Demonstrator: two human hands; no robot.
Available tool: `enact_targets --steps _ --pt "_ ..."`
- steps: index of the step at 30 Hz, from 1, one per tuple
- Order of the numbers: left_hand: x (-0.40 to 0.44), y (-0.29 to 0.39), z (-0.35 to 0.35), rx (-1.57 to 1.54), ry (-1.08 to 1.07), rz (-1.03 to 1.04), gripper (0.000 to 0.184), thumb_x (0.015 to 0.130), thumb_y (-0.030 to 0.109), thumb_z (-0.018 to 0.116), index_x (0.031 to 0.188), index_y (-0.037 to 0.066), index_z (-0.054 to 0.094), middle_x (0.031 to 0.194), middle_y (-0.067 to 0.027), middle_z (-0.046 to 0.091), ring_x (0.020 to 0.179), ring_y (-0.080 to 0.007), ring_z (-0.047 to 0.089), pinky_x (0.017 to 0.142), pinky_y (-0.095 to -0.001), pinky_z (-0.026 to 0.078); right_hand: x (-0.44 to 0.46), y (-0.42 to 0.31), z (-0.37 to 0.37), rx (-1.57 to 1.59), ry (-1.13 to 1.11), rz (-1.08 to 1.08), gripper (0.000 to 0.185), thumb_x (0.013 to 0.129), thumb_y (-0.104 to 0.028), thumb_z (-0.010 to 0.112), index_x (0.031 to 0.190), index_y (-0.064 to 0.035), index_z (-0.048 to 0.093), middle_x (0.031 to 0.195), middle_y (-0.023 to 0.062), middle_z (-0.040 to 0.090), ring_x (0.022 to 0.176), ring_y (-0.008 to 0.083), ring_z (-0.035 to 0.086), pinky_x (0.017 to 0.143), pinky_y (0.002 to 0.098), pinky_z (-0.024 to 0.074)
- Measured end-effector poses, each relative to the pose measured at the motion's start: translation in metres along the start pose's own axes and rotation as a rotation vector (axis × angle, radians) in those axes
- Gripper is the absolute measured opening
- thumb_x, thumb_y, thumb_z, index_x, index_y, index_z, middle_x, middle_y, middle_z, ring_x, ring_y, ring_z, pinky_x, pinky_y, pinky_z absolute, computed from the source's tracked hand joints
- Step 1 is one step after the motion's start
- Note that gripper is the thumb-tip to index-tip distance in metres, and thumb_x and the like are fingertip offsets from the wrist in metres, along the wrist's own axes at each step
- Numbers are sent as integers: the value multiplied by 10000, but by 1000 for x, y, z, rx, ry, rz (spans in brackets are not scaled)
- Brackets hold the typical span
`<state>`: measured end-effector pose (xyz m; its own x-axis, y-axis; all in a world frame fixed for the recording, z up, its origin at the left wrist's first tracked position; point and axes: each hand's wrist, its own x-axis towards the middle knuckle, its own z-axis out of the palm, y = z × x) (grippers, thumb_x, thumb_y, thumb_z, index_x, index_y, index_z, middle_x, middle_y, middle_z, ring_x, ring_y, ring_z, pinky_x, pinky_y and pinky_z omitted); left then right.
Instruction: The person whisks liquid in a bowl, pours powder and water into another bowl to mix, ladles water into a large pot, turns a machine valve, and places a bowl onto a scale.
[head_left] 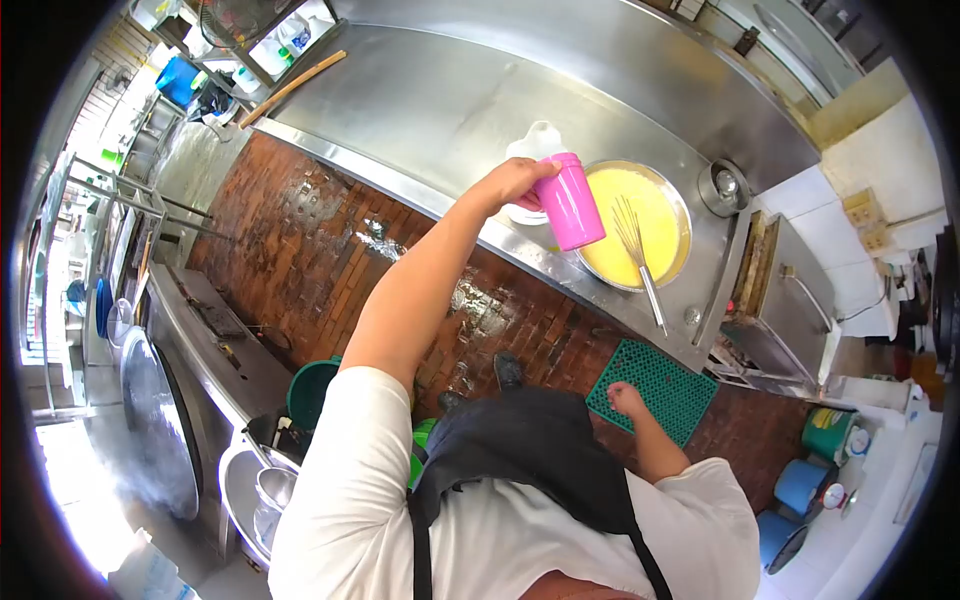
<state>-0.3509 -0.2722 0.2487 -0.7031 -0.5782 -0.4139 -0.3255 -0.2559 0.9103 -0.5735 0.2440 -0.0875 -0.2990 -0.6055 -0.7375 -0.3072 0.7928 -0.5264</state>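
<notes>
My left hand [522, 184] is closed around a pink container [573, 205], held tilted at the left rim of a wide metal bowl [686, 247]. Yellow liquid [655, 215] fills much of the bowl, and a wire whisk [636, 248] rests in it with its handle over the front rim. Partly hidden behind my left hand are white translucent items [540, 141] on the steel counter [430, 110]. My right hand [627, 400] hangs low over a green mat, its fingers curled and nothing visible in them.
A small metal pot [724, 187] stands right of the bowl. A wooden stick [293, 88] lies at the counter's far left end. Below are a wet brick floor [330, 240] and the green mat [655, 380]. A steaming large pan [160, 420] stands at the left.
</notes>
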Motion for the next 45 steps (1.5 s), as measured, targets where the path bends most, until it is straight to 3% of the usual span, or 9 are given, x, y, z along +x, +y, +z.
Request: enact_targets --steps 18,22,26,30,33,37,43,44,45 --pt "15 -14 -30 -699 -204 -37 697 967 550 330 1187 -94 480 957 -281 615 848 -381 684 760 -443 593 63 -62 -18 -200 -101 -229 109 892 -157 621 958 -73 639 729 47 614 596 138 587 528 297 500" --pt "-53 -25 -29 -231 204 295 576 957 512 466 1163 -21 546 941 -211 668 737 -289 690 650 -369 591 85 -82 -6 -59 -253 -196 108 916 -184 614 964 -88 621 710 31 587 562 133 559 483 282 470" --pt "-256 -80 -17 276 944 431 463 876 452 647 1018 18 574 996 -202 584 932 -366 595 821 -422 478 85 -138 16 -282 -423 -75 83 954 -183 543 920 -124 591 692 17 552 504 119 518 401 258 406" --pt "-464 -190 6 625 1782 255 372 782 308 765 906 18 566 970 -156 554 903 -340 555 774 -432 465 91 -199 43 -602 -582 -90 125 958 -160 483 937 -137 604 724 33 588 553 143 563 435 280 442" --pt "-615 -285 71 439 2204 -310 409 819 343 733 941 -4 554 984 -201 548 911 -379 555 792 -448 464 103 -237 76 -747 -693 -161 116 960 -197 526 1004 -113 594 719 32 587 502 124 552 413 257 437" --pt "-730 -424 161 51 2219 -1058 539 851 416 656 1169 -3 543 1179 -235 517 1036 -419 578 890 -472 485 79 -300 162 -940 -599 -241 122 980 -209 524 1043 -123 584 712 31 590 489 130 549 404 265 441" --pt "-808 -485 273 182 2546 -641 706 858 379 664 1391 15 379 1290 -275 497 1187 -407 526 966 -449 457 4 -334 301 -840 -789 -499 60 978 -172 498 990 -173 557 650 -4 506 475 107 507 376 233 378" --pt "-825 -470 304 -60 2622 -394 691 847 340 686 1373 4 390 1232 -257 542 1137 -379 555 943 -432 468 -19 -326 322 -776 -823 -473 103 978 -192 520 1065 -165 567 672 -1 532 491 106 513 393 238 392" --pt "-844 -478 336 124 2731 -523 650 866 299 695 1363 11 390 1127 -213 613 737 -234 636 712 -327 531 -48 -316 340 -806 -883 -513 195 978 -213 537 1163 -159 562 744 13 590 537 113 553 424 245 418"
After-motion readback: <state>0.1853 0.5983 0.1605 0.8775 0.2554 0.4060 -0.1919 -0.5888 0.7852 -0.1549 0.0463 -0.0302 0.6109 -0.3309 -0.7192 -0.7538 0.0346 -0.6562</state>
